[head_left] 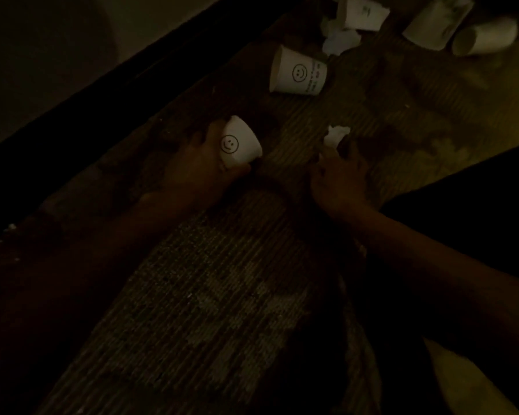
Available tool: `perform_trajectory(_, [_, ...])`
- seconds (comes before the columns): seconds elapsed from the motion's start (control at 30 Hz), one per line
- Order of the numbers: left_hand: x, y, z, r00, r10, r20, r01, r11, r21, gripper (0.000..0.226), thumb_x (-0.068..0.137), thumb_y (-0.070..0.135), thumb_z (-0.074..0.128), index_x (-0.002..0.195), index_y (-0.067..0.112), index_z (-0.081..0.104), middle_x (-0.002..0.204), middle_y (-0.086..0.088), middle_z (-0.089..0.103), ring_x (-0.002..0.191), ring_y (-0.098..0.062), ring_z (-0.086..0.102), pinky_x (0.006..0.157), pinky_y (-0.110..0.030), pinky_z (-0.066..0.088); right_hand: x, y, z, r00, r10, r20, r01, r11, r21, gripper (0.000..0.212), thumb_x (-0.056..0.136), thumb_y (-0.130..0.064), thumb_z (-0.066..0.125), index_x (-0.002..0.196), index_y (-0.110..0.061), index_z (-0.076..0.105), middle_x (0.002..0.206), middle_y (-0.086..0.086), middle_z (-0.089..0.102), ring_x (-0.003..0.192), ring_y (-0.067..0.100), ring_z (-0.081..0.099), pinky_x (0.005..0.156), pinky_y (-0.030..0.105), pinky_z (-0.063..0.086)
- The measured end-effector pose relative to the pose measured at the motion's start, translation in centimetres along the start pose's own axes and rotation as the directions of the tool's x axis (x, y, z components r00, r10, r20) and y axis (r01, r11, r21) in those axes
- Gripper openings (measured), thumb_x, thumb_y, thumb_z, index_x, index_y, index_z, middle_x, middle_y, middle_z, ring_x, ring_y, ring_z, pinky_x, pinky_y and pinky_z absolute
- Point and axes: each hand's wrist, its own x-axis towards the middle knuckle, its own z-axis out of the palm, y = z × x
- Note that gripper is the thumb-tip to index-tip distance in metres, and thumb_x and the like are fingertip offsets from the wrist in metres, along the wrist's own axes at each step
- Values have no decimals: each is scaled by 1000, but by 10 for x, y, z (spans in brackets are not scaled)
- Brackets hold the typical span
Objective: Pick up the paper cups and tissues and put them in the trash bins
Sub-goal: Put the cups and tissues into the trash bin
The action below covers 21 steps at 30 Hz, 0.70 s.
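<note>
The scene is very dim. My left hand (198,166) grips a white paper cup with a smiley face (240,143), its fingers curled round the cup's side. My right hand (339,175) pinches a crumpled white tissue (336,136) at its fingertips, low over a woven rug (222,295). A second smiley cup (297,71) lies on its side farther ahead. Another crumpled tissue (340,40) lies beyond it. Three more white cups (363,12) (435,22) (486,37) lie tipped over at the top right.
A dark straight edge (132,73) runs diagonally along the rug's left side, with pale floor beyond it. A dark mass (477,187) fills the right side past the rug. No trash bin is in view.
</note>
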Motion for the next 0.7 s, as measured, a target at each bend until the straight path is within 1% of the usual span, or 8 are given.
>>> perform_trajectory(0.13, [-8,5,10,999,-11,-41,2,982,-190,93,76,57,72,150,23,28,147,-7,44,133,-28,43,101,-39,39,4,4,7,998,27,-59,-21,996,85,40,104,-27,37,140,-10,47,143,13,44,134,34,36,112,46,29])
perform_trajectory(0.27, [-30,21,13,989,-141,-32,115,899,-423,93,70,58,77,146,21,38,132,8,50,111,-9,51,79,-15,41,-19,-15,4,983,48,-178,26,919,393,38,104,-26,44,131,-2,55,125,7,61,121,20,53,103,21,35])
perform_trajectory(0.33, [-49,35,6,979,-200,-37,157,859,-487,89,70,57,76,144,20,41,120,15,48,98,0,49,66,-7,39,-42,-29,-9,982,145,-123,-48,814,578,37,102,-33,48,122,-5,62,93,-13,57,93,2,57,76,-3,29])
perform_trajectory(0.4, [-77,60,-11,975,-221,22,198,821,-536,91,69,62,71,145,24,37,115,20,49,94,5,51,67,-12,42,-76,-40,-32,974,217,60,-193,668,718,27,101,-36,48,111,-16,63,80,-22,41,66,-13,46,58,-9,28])
perform_trajectory(0.47, [-100,96,-37,978,-187,88,204,807,-555,89,71,65,61,147,27,32,119,18,50,98,5,53,73,-17,44,-110,-53,-70,939,213,269,-338,444,830,23,101,-36,47,107,-20,63,80,-19,45,64,-12,48,55,-5,35])
perform_trajectory(0.5, [-110,116,-50,976,-179,121,216,790,-574,87,73,65,58,147,28,31,123,15,50,101,2,55,76,-20,46,-126,-58,-91,925,191,329,-377,354,856,23,100,-39,48,104,-22,64,82,-16,51,71,-7,51,66,1,43])
perform_trajectory(0.6, [-138,182,-86,967,-172,189,255,719,-646,57,88,53,55,139,32,38,113,20,54,93,4,63,72,-20,53,-167,-68,-155,911,149,386,-413,290,863,29,94,-55,50,105,-32,65,111,-4,66,102,15,63,98,37,50])
perform_trajectory(0.7, [-165,255,-125,956,-141,258,285,659,-696,43,95,43,52,135,30,43,107,17,59,80,9,66,59,-12,52,-201,-75,-232,906,234,354,-391,136,910,33,90,-51,60,105,-23,69,102,0,74,92,14,71,85,35,58])
